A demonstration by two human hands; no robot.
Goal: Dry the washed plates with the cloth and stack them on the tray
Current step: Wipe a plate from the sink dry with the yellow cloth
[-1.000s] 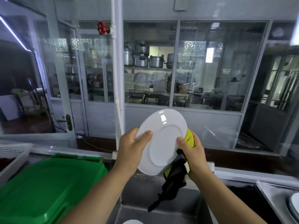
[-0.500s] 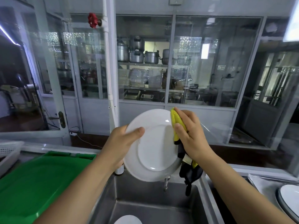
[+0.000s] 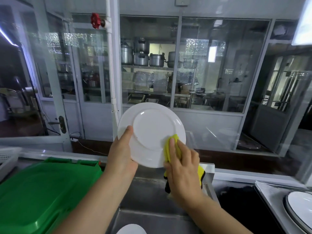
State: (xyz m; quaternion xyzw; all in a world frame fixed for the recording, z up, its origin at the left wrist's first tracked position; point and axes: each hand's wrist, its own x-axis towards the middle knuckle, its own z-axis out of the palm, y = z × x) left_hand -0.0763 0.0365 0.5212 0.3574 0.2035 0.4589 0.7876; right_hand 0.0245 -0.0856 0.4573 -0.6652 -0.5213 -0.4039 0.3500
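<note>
A large green plastic lid [image 3: 38,191] lies left of the steel sink basin [image 3: 148,196]. Above the basin, the round white ceramic plate [image 3: 152,130] stands tilted, underside showing, its left rim gripped by the left hand [image 3: 122,154]. The right hand [image 3: 183,168] presses the yellow cloth [image 3: 170,146] against its lower right.

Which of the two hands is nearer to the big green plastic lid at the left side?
The left hand. It grips the round white plate's left rim, closest to the green plastic lid. The right hand presses the yellow cloth on the plate's right side, farther away.
</note>
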